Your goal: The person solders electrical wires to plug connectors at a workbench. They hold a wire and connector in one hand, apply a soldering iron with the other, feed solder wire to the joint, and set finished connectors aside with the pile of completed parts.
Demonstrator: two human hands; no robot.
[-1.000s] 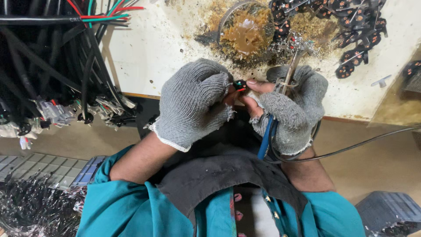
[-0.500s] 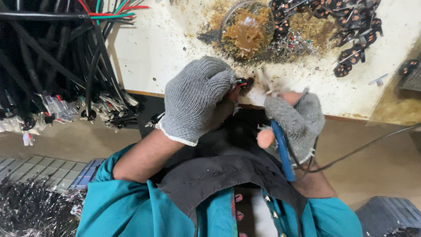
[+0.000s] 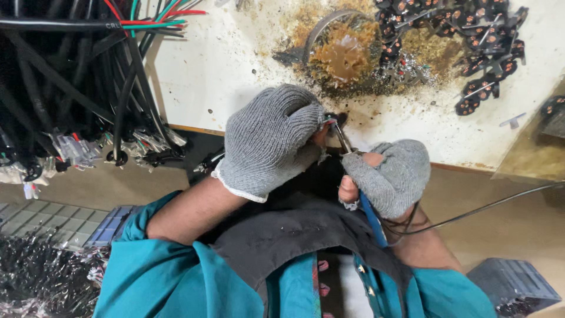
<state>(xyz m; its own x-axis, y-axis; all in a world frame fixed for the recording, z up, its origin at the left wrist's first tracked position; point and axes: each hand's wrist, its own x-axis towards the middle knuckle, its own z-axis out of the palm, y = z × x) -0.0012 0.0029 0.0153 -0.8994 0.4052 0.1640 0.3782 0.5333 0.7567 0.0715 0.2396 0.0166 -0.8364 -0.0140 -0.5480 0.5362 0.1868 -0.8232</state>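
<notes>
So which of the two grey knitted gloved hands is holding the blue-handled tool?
The right hand grips the blue-handled metal-tipped tool, tip pointing up-left. The left hand instead pinches a small dark part at the stained white table's edge.

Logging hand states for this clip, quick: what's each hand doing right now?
Left hand: closed, pinching a small black part at its fingertips.
Right hand: closed on a soldering iron, tip at the part.

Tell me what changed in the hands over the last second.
The right hand drew down and away from the left, then tilted its blue-handled soldering iron so the tip now meets the small part pinched in the left hand. The left hand's grip, the cable bundles and the stained bench stayed put.
</notes>
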